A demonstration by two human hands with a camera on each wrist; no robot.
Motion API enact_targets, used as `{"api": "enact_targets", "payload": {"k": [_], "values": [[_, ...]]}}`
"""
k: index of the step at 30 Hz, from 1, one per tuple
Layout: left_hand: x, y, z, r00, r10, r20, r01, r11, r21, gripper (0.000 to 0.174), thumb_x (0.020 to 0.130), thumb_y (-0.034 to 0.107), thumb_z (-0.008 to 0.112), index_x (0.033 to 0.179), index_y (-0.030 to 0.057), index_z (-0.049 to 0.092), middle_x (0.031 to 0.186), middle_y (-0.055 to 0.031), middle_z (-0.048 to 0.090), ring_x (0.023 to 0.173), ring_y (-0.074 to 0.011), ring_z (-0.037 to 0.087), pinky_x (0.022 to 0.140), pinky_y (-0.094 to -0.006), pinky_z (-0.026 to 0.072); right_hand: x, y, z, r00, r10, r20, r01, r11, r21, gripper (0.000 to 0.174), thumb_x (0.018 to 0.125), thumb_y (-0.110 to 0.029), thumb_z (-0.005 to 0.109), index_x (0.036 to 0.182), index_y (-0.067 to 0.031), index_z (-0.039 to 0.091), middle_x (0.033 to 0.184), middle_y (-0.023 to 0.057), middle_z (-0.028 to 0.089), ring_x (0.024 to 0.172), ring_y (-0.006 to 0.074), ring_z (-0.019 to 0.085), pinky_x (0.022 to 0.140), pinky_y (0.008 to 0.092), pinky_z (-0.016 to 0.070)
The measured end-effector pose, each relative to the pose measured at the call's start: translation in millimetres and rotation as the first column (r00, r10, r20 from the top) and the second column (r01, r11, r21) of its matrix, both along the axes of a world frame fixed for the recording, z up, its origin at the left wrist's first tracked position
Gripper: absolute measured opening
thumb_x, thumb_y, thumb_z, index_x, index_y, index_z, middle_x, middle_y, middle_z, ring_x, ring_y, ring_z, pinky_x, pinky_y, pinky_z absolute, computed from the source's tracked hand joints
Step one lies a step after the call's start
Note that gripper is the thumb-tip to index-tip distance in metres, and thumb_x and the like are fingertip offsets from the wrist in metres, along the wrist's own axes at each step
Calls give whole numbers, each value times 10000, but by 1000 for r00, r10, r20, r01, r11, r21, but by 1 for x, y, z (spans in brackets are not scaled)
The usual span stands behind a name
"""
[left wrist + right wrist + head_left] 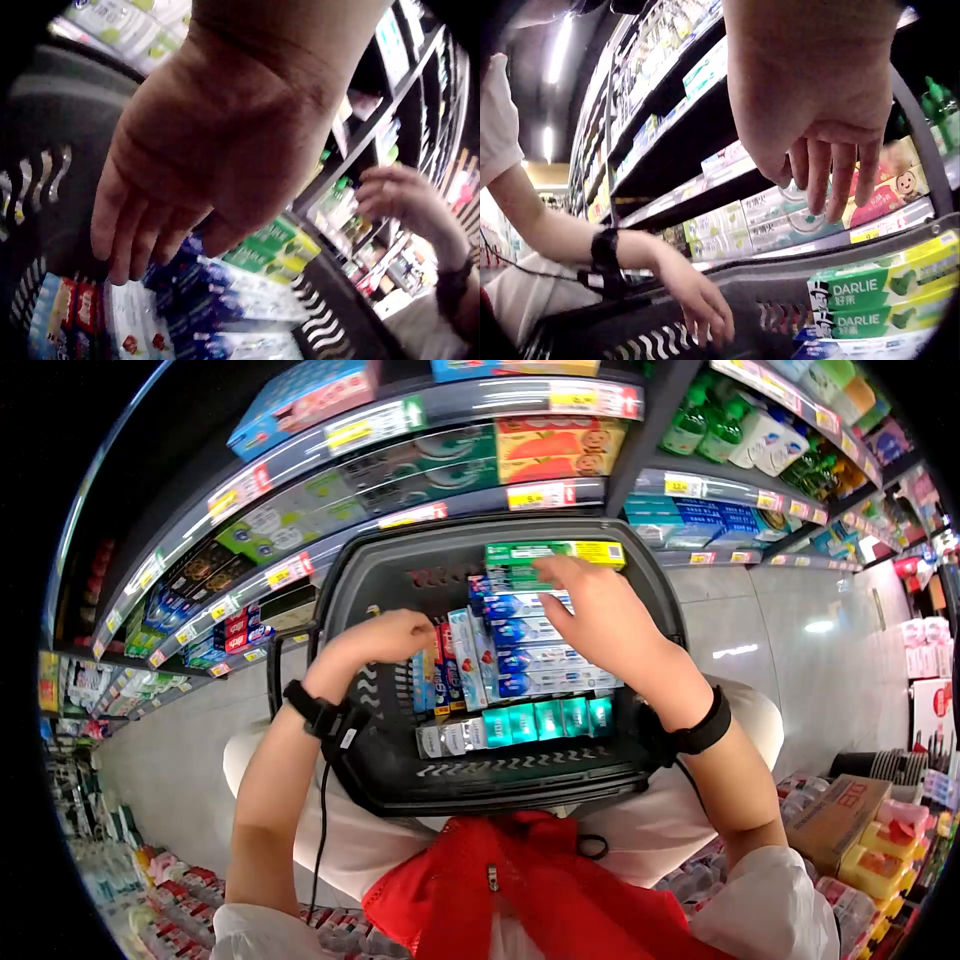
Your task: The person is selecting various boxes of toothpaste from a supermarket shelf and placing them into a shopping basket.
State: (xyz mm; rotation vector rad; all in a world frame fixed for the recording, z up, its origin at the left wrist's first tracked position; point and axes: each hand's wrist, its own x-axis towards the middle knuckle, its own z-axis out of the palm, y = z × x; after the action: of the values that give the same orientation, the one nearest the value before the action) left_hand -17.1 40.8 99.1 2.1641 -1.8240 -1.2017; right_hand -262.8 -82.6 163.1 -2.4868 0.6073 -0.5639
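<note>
A dark plastic basket (pixel 400 555) sits between the person's knees, packed with several toothpaste boxes. The left hand (pixel 395 635) hovers over the basket's left part with fingers hanging loosely, holding nothing, near upright red and blue boxes (pixel 446 675). Fingers straight and pointing down, the right hand (pixel 600 605) is over the far right corner, above green and yellow DARLIE toothpaste boxes (pixel 862 289); nothing is in it. Below these lies a row of blue and white boxes (pixel 518 658). Teal boxes (pixel 548 720) and silver boxes (pixel 455 737) line the near side.
Store shelves (pixel 440 500) with boxed goods and price tags rise just beyond the basket. Green bottles (pixel 705 420) stand on a shelf at the upper right. A cardboard carton (pixel 838 820) is on the right. Tiled floor (pixel 790 625) runs along the right side.
</note>
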Motion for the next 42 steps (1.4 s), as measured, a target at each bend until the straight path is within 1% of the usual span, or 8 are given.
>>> {"api": "enact_targets", "payload": {"k": [5, 8, 10, 11, 15, 26, 34, 42], "values": [[-10, -33, -107, 985, 54, 162, -119, 898, 423, 215, 789, 223, 529, 782, 21, 605, 603, -88, 505, 479, -189, 459, 414, -369, 361, 1, -12, 12, 991, -73, 115, 81, 995, -64, 234, 753, -71, 549, 972, 12, 537, 857, 187, 599, 781, 353, 579, 685, 408, 467], [69, 1, -304, 960, -16, 280, -102, 910, 402, 320, 630, 168, 694, 910, 24, 638, 892, -163, 637, 771, -271, 628, 642, -389, 493, -3, -19, 14, 985, -107, 135, 107, 994, 2, 238, 742, -69, 549, 968, 4, 540, 864, 183, 601, 785, 353, 579, 685, 413, 465], [31, 0, -249, 949, 7, 314, -177, 838, 516, 279, 659, 168, 655, 903, 35, 647, 919, -164, 631, 841, -279, 616, 702, -387, 482, -10, -21, 16, 978, -141, 151, 146, 989, -24, 232, 731, -71, 552, 946, 11, 532, 828, 180, 599, 756, 348, 583, 653, 410, 474], [64, 24, -306, 898, -341, 278, 209, 887, 413, 281, 679, 210, 661, 899, 38, 628, 793, -133, 632, 716, -235, 581, 590, -341, 447, -13, -22, 18, 977, -149, 152, 158, 986, -49, 224, 729, -68, 552, 935, 15, 527, 799, 174, 594, 732, 340, 584, 633, 405, 479], [63, 48, -347, 823, 415, 387, -510, 840, 185, 302, 777, 262, 579, 829, -35, 603, 905, -224, 612, 857, -333, 602, 708, -375, 487, -19, -28, 28, 970, -173, 172, 195, 974, -118, 232, 716, -55, 563, 927, 27, 513, 741, 168, 575, 673, 317, 585, 600, 380, 487], [24, -14, -154, 919, 321, 227, -389, 661, 642, 315, 782, 254, 488, 957, 25, 613, 947, -149, 604, 736, -263, 615, 554, -369, 501, -21, -33, 28, 972, -210, 108, 230, 943, -240, 126, 671, -45, 534, 788, -34, 487, 693, 98, 571, 645, 233, 605, 573, 327, 483], [-9, 2, -13, 984, 76, 161, -69, 996, -48, 383, 904, 296, 370, 989, -17, 573, 850, -202, 607, 775, -338, 578, 700, -381, 440, -16, -15, 13, 993, -88, 75, 95, 991, -98, 176, 741, -96, 541, 863, 25, 503, 796, 171, 573, 745, 320, 595, 641, 395, 489], [-58, 4, 58, 939, 25, -344, -226, 797, -560, 254, 878, 109, 447, 1063, -32, 549, 947, -114, 581, 855, -168, 549, 756, -266, 423, -6, 2, -6, 995, 9, 97, -34, 967, 254, 432, 835, -259, 529, 1112, 61, 441, 925, 267, 564, 860, 400, 556, 731, 427, 449]]}}
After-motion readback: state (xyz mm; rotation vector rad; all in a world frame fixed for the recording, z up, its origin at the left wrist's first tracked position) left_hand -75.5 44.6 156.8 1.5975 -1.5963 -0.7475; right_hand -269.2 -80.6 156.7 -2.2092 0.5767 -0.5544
